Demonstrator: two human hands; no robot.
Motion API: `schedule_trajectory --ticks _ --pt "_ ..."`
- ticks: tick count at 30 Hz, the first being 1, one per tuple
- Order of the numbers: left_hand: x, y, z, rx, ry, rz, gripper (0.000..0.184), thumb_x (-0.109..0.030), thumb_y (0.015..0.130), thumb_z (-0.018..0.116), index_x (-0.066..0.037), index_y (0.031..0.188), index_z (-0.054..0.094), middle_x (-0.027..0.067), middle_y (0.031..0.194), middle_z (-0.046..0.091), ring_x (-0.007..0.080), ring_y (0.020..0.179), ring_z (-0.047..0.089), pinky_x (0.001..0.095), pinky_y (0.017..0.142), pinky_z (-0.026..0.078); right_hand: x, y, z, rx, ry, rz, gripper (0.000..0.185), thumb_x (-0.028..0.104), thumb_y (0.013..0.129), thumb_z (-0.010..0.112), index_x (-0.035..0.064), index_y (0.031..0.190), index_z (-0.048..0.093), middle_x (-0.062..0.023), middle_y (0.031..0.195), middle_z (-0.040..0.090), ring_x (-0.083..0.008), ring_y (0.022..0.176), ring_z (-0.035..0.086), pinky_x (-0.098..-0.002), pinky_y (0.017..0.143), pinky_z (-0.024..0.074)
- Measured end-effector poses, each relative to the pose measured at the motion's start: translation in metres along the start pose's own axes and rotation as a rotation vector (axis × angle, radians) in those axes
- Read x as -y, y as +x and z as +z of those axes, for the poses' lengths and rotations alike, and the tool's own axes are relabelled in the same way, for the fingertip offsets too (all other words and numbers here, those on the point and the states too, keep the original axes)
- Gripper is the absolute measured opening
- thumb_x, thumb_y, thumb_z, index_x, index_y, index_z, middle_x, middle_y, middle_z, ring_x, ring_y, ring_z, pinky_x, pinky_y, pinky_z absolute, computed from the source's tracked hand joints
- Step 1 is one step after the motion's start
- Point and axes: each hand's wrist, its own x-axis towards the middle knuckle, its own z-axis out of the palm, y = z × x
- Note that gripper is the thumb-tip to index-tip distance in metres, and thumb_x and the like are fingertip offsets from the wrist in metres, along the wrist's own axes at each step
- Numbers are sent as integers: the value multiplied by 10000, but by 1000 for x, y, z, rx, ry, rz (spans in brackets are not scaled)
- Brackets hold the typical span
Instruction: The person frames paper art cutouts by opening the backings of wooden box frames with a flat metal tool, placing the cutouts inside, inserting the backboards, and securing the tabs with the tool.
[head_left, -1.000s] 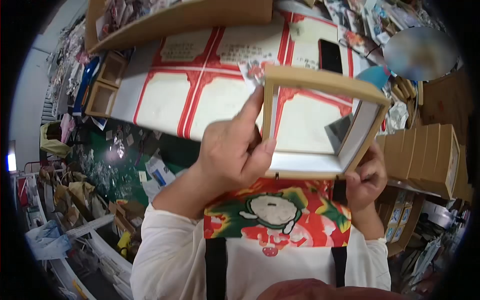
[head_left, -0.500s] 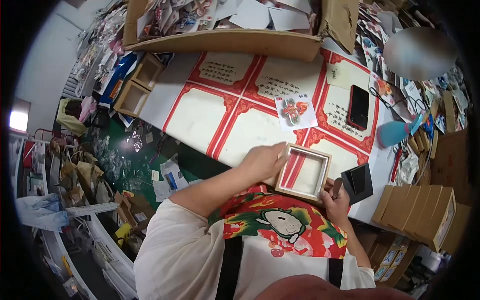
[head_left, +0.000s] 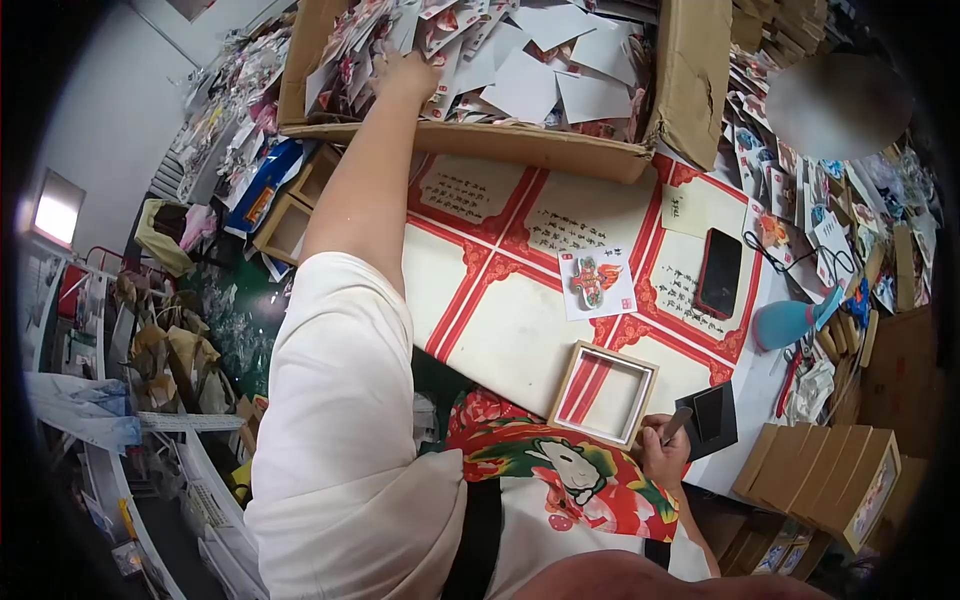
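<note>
My left hand is stretched out into the large cardboard box, its fingers apart on the printed cards heaped inside. My right hand is closed around a short, flat, dark-brown tool, whose exact kind I cannot make out. Beside that hand, a square wooden frame with a white inner edge lies at the table's front edge. A black square panel is just right of my right hand. Above the frame lies a white card with a colourful figure.
Red-bordered sheets with black writing cover the table. On the right are a phone, a black cable, a teal bottle and stacked wooden frames. Small wooden boxes stand at the left edge.
My left hand has let go of the wooden frame and reached up and forward into the cardboard box. My right hand keeps the tool beside the frame. The view has shifted slightly.
</note>
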Motion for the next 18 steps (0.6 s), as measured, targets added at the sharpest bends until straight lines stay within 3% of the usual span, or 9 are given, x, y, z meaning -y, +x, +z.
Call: schedule_trajectory --ticks 4,5,9,12,13,16,17,18 --pt "7 -2 12 -127 43 167 447 -351 907 570 -50 1237 551 151 1422 455 348 1271 485 578 984 421 17 1 2 -11 -15 27 105 53 857 644 -24 923 618 -99 866 636 -180 799 614 -303 726 482" --pt "-1 -19 4 -243 57 246 348 -256 893 596 -27 1153 562 148 1256 578 336 1132 584 517 936 470 11 2 2 -11 -9 34 102 51 857 643 -24 922 619 -97 862 634 -180 796 613 -301 721 481" --pt "-5 -66 -15 -510 -166 565 321 -191 903 576 -17 1171 594 159 1157 650 312 1101 611 402 894 513 17 2 4 3 -33 81 104 41 842 656 -16 922 623 -92 855 628 -175 772 599 -302 704 473" --pt "-3 -92 -36 -690 -334 599 318 -137 872 561 -42 1170 614 171 1124 647 364 978 634 456 834 520 13 1 4 3 -56 44 118 38 825 671 -9 921 622 -94 862 631 -178 771 597 -307 708 471" --pt "2 -87 -39 -799 -276 639 311 -100 892 577 -24 1190 628 141 1127 668 271 917 671 365 806 539 12 0 4 -2 -49 38 118 38 824 671 -10 920 621 -94 862 631 -180 772 598 -307 709 472" --pt "12 -83 -53 -674 -470 637 332 -136 915 533 -21 1215 619 225 1222 614 362 1160 576 409 991 456 4 -1 3 -17 -38 28 122 43 820 672 -13 911 616 -102 869 640 -195 787 614 -310 724 481" --pt "15 -82 -60 -701 -469 737 326 -98 941 508 -4 1235 612 193 1206 640 306 1152 600 365 968 471 5 0 3 -18 -31 31 121 45 820 672 -14 908 613 -104 874 643 -198 791 618 -312 728 484" --pt "17 -84 -67 -592 -570 689 360 -153 935 545 -15 1264 592 192 1263 604 317 1191 570 382 1005 440 6 -1 4 -22 -23 40 121 47 820 672 -15 904 610 -106 878 645 -201 795 622 -313 732 487"
